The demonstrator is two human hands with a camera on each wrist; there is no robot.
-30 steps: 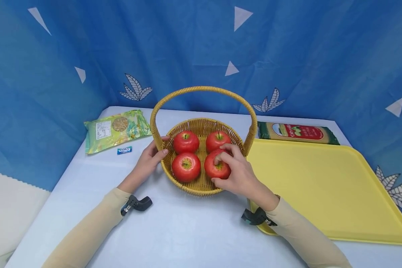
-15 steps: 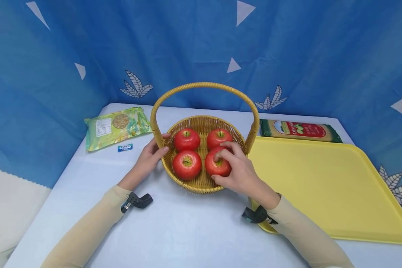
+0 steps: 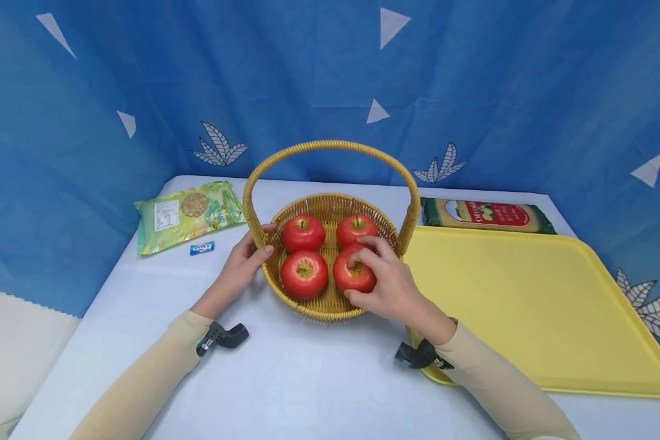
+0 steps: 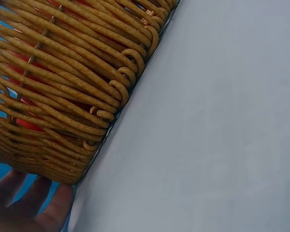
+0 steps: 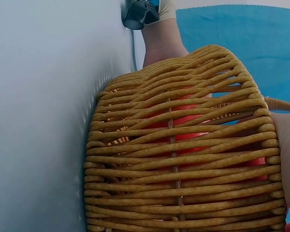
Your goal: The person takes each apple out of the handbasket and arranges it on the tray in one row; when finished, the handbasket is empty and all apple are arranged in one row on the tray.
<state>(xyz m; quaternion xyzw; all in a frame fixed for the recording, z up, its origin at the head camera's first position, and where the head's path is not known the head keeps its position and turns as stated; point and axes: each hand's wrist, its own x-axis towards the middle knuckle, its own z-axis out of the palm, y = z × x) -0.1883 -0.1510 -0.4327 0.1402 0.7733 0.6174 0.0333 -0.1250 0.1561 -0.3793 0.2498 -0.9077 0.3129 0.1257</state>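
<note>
A: Nearest us, the white desk (image 3: 308,379); next, the basket (image 3: 326,316), with the near-right apple (image 3: 352,281) inside its near rim. Which hand's closer?

B: The right hand (image 3: 387,282), no contest! The apple lies just left of its palm, and the fingers are curled round it: thumb on the near side, one fingertip on top, another toward the far side.

A: Any long axis to line up with?

B: None, it's round. That left-of-palm line is what counts, I'd say. Whether the apple bears on the basket's bottom, I can't tell.

A: And the left hand (image 3: 242,264)?

B: Gripping the basket's left rim, thumb inside, fingers outside! The near-left apple (image 3: 304,282) lies between the two hands.

A: Farther in?

B: The far-left apple (image 3: 302,233) and far-right apple (image 3: 353,226), the latter close beyond the right fingers. Over on the right, the yellow tray (image 3: 506,318), its near-left corner under the right wrist. Farthest, the arched handle (image 3: 332,144) stands up against the blue curtain (image 3: 308,73).
</note>
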